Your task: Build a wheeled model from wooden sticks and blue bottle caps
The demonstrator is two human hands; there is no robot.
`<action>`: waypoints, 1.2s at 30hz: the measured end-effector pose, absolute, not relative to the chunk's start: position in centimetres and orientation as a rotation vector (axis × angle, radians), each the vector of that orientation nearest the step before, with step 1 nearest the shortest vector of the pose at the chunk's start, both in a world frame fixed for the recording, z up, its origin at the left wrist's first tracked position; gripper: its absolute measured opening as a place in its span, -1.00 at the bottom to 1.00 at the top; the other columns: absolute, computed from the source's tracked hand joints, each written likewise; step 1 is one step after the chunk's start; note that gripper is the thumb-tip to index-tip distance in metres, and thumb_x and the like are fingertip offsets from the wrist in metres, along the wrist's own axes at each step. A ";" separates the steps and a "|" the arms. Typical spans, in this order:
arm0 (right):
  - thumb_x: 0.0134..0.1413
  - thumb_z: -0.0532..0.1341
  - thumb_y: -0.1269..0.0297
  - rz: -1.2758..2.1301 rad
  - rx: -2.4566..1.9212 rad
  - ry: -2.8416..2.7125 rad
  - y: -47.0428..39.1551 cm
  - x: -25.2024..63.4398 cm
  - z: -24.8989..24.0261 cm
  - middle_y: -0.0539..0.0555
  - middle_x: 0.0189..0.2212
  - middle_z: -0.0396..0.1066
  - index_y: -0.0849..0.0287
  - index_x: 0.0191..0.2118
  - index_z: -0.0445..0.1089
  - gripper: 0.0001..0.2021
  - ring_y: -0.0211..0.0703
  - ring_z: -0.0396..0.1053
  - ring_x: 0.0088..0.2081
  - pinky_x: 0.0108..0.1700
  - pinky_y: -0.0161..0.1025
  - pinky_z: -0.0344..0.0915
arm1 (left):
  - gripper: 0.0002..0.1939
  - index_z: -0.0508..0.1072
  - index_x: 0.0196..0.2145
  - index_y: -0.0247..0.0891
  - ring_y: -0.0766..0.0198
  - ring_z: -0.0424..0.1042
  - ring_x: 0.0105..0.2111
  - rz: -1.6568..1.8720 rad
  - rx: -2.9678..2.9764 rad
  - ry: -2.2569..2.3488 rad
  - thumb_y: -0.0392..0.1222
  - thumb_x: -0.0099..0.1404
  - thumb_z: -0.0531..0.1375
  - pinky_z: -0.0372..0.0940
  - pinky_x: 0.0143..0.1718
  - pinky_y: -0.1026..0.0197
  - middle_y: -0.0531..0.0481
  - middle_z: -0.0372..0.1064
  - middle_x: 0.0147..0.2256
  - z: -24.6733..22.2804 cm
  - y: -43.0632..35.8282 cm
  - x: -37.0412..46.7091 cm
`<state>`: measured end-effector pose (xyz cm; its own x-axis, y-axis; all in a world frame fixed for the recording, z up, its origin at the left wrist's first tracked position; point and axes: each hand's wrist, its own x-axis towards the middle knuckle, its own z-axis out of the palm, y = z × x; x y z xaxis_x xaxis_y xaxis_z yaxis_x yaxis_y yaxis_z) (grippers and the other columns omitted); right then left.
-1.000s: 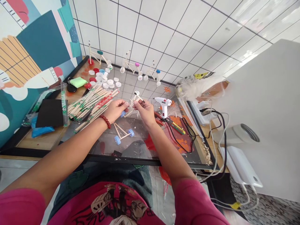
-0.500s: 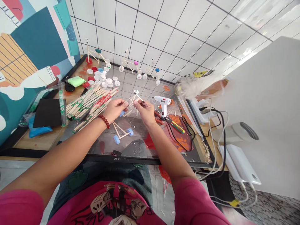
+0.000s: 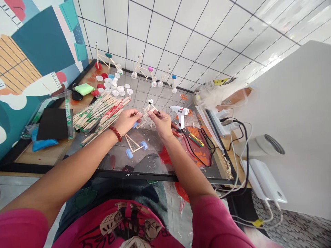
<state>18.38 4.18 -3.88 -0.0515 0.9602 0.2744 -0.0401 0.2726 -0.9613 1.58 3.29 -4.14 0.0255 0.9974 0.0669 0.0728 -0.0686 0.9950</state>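
A small bicycle model of wooden sticks (image 3: 145, 112) with a white bottle cap (image 3: 150, 101) is between my hands. My right hand (image 3: 161, 122) is closed, thumb and fingers pinching the model near a black-tipped stick. On the other side, my left hand (image 3: 128, 121), a red bead bracelet at its wrist, is closed in a pinch close to the model. Whatever lies between its fingertips is too small to make out. A blue cap (image 3: 134, 125) shows just beneath those fingers. Nearer me lies a triangular stick frame (image 3: 133, 144) with blue cap wheels.
Finished-looking stick models (image 3: 142, 70) stand along the back by the tiled wall. Loose bottle caps (image 3: 120, 89) and a pile of chopsticks (image 3: 100, 112) lie left. A white glue gun (image 3: 180, 113), red-handled pliers (image 3: 176, 130), a cutter knife (image 3: 196, 139) and a black cable (image 3: 191, 151) lie right.
My right hand has shifted very slightly to the right and down. My left hand keeps its pinch, and the things on the table have stayed put.
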 end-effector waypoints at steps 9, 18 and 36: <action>-0.15 0.43 -0.06 1.065 -0.987 -1.318 3.9 18.1 -3.4 -0.07 -0.53 0.23 0.16 -0.56 0.37 -0.60 -0.27 0.15 -0.39 -0.28 -0.28 0.18 | -0.59 0.49 -0.48 -0.26 0.32 0.33 -0.54 1.209 1.323 1.218 0.19 0.11 0.33 0.18 -0.52 0.27 -0.03 0.48 -0.52 -4.1 3.3 1.6; -0.12 0.42 -0.03 1.151 -0.946 -1.296 3.9 18.1 -3.4 0.01 -0.37 0.44 0.11 -0.21 0.57 -0.62 -0.20 0.32 -0.29 -0.16 -0.21 0.29 | -0.61 0.53 -0.40 -0.26 0.30 0.36 -0.53 1.210 1.283 1.161 0.17 0.14 0.34 0.19 -0.52 0.28 -0.03 0.48 -0.50 -4.7 3.6 1.6; -0.15 0.43 -0.13 1.159 -0.862 -1.255 4.2 18.2 -2.3 -0.01 -0.42 0.42 0.11 -0.32 0.53 -0.59 -0.22 0.33 -0.32 -0.19 -0.22 0.31 | -0.22 0.36 0.01 -0.19 0.25 0.48 -0.28 1.151 1.330 0.996 0.02 -0.14 0.52 0.41 -0.32 0.18 -0.12 0.36 0.04 -3.1 2.8 1.6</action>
<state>18.21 4.21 -2.32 -0.0650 0.9651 0.2536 -0.1755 0.2391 -0.9550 1.64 2.83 -3.10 0.1858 0.9780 0.0947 -0.0471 -0.0874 0.9951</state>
